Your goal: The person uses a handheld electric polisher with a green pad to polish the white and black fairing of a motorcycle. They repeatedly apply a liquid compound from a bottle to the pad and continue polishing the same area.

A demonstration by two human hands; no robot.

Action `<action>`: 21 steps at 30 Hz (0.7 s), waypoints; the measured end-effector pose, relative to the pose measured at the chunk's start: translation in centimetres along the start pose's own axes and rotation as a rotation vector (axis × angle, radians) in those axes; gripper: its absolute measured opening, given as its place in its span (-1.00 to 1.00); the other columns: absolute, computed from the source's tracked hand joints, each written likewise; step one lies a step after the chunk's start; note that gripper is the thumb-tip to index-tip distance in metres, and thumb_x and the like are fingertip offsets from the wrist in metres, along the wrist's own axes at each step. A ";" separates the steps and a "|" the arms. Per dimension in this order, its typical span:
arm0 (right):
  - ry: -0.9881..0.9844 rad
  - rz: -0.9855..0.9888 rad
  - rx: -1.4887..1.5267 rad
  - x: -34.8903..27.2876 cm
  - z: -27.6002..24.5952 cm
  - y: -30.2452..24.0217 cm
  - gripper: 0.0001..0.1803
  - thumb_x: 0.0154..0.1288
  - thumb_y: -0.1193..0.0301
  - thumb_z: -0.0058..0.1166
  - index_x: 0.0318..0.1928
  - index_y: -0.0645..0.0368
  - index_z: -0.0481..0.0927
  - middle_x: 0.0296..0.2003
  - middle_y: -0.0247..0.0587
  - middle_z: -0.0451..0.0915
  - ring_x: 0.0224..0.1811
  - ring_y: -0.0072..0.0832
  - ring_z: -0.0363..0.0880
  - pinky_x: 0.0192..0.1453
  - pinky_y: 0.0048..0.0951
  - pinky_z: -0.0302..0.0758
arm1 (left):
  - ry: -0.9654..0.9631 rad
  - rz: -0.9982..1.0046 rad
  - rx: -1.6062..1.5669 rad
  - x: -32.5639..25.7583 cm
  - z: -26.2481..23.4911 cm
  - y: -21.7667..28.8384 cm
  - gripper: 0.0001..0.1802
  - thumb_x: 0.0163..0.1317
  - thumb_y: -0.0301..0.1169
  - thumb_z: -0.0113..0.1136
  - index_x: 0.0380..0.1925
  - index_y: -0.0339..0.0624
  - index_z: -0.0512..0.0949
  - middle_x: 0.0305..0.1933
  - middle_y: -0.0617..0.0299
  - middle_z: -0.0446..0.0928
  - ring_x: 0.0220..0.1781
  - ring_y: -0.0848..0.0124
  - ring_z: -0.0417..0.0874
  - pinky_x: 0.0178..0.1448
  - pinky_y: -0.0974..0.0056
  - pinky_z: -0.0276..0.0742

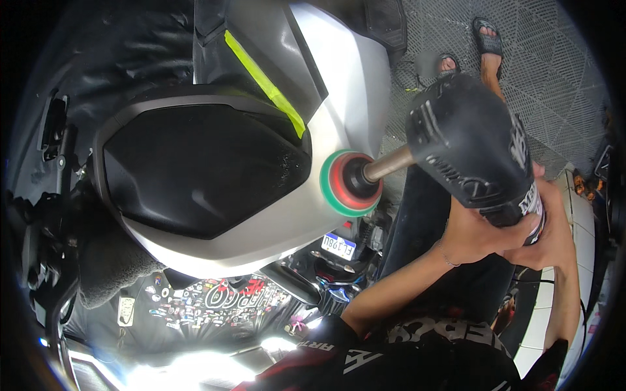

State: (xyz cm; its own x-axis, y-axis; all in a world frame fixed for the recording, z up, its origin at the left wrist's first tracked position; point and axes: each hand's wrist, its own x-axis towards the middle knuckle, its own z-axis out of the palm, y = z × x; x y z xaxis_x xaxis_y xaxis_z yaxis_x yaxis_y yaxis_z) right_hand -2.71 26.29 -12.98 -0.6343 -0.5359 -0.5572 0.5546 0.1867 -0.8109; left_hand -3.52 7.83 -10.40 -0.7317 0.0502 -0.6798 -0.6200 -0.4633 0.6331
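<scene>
- The rotary polisher (473, 143), black-bodied with a bare metal shaft (391, 163), hangs right of centre, its foam pad (337, 184) apparently resting on the right-hand curve of the pale fairing panel (280, 221)
- The left hand (482, 231), with a thin bracelet (447, 255) at the wrist, is wrapped around the lower end of the polisher; the right hand (554, 225) clasps the same end from the far side, the two close together; most of the right fingers are hidden, so how tightly they grip I cannot tell
- The pad's red and green rings look smooth, perhaps from spinning, though a single view cannot settle that
- If the polisher tipped, the pad's rim could bite the panel's curved edge and burn through the finish
- Drifting left could scuff the black textured insert (202, 169); drifting up and left could catch the end of the yellow-green masking tape (266, 81) and peel it
- With both hands gathered at one end, a snag could wrench the tool sideways, towards the registration plate (338, 246) below
- A bystander's sandalled foot (488, 39) stands beyond the tool, exposed if the grip slipped
- As for containers, I can make out none with visible contents; the orange items (583, 186) near the right rim are too small to identify
</scene>
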 end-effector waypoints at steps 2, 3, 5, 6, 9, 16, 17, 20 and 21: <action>0.004 -0.003 -0.137 -0.3 -0.6 -1.1 0.06 -0.39 0.45 0.51 0.32 0.26 0.38 0.04 -0.05 0.55 -0.03 -0.29 0.53 0.18 -0.33 0.36 | 0.021 -0.092 0.028 -1.1 0.1 -0.7 -0.25 -0.02 -0.57 0.47 0.21 -0.38 0.36 0.17 0.07 0.50 0.25 0.30 0.55 0.36 0.15 0.45; 0.006 0.011 -0.216 -0.3 -0.6 -2.5 0.03 -0.37 0.43 0.50 0.30 0.28 0.41 0.03 -0.01 0.57 -0.06 -0.25 0.55 0.17 -0.32 0.36 | 0.024 -0.138 0.036 -2.0 0.0 -1.2 -0.22 -0.04 -0.52 0.52 0.22 -0.38 0.36 0.18 0.09 0.51 0.22 0.33 0.57 0.33 0.18 0.48; -0.019 0.019 -0.243 0.1 -0.1 -4.3 -0.02 -0.35 0.40 0.48 0.27 0.31 0.45 -0.03 0.06 0.62 -0.09 -0.16 0.61 0.14 -0.30 0.43 | -0.054 -0.090 0.158 -3.4 -1.0 -1.4 -0.21 -0.03 -0.45 0.55 0.22 -0.35 0.38 0.19 0.15 0.50 0.22 0.38 0.56 0.32 0.22 0.48; -0.033 0.044 -0.187 0.9 0.3 -5.3 -0.05 -0.33 0.40 0.47 0.25 0.33 0.47 -0.07 0.09 0.65 -0.09 -0.10 0.67 0.12 -0.29 0.51 | -0.097 -0.065 0.210 -3.8 -1.3 -1.2 -0.21 -0.03 -0.41 0.57 0.22 -0.33 0.39 0.20 0.18 0.50 0.23 0.41 0.56 0.31 0.24 0.49; -0.035 0.100 -0.078 0.9 1.5 -7.3 -0.10 -0.31 0.39 0.47 0.20 0.38 0.50 -0.17 0.15 0.71 -0.10 0.01 0.78 0.08 -0.27 0.64 | -0.221 0.062 0.103 -2.9 -1.1 1.3 -0.25 -0.08 -0.44 0.43 0.17 -0.29 0.32 0.10 0.07 0.46 0.21 0.24 0.52 0.44 0.01 0.34; -0.166 0.216 -0.076 0.7 -0.3 -9.9 -0.05 -0.37 0.38 0.44 0.24 0.33 0.49 -0.22 0.09 0.70 -0.19 0.00 0.73 0.04 -0.27 0.56 | -0.142 0.009 0.066 -5.1 0.7 1.5 -0.14 0.00 -0.37 0.45 0.31 -0.35 0.27 0.19 0.13 0.51 0.30 0.30 0.49 0.52 0.19 0.25; -0.161 0.190 -0.100 1.2 -0.5 -10.0 -0.08 -0.36 0.41 0.42 0.22 0.33 0.51 -0.23 0.08 0.71 -0.20 -0.03 0.74 0.02 -0.28 0.58 | -0.148 0.009 0.085 -5.1 0.3 0.9 -0.14 0.00 -0.41 0.44 0.31 -0.36 0.26 0.22 0.11 0.48 0.31 0.29 0.47 0.51 0.20 0.26; -0.131 0.098 -0.205 4.0 -1.2 -11.2 -0.16 -0.36 0.48 0.36 0.15 0.33 0.54 -0.26 0.07 0.73 -0.23 -0.11 0.79 -0.05 -0.32 0.65 | -0.125 0.054 0.044 -3.3 -0.3 1.0 -0.15 -0.01 -0.51 0.42 0.32 -0.36 0.23 0.31 0.06 0.39 0.36 0.27 0.43 0.49 0.21 0.26; -0.186 0.193 -0.157 4.2 -1.6 -11.0 -0.08 -0.39 0.49 0.37 0.23 0.30 0.52 -0.16 0.05 0.69 -0.19 -0.16 0.70 0.02 -0.34 0.55 | -0.094 0.074 0.000 -2.4 -0.3 1.4 -0.19 -0.02 -0.55 0.40 0.27 -0.36 0.26 0.26 0.07 0.41 0.34 0.28 0.44 0.46 0.20 0.29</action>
State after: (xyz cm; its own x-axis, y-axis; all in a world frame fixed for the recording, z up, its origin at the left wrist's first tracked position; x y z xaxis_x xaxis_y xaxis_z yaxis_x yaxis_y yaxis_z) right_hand -12.30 23.27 -6.71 -0.4077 -0.6168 -0.6733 0.5562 0.4171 -0.7188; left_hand -2.57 6.84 -7.98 -0.7984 0.0985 -0.5940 -0.5638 -0.4685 0.6802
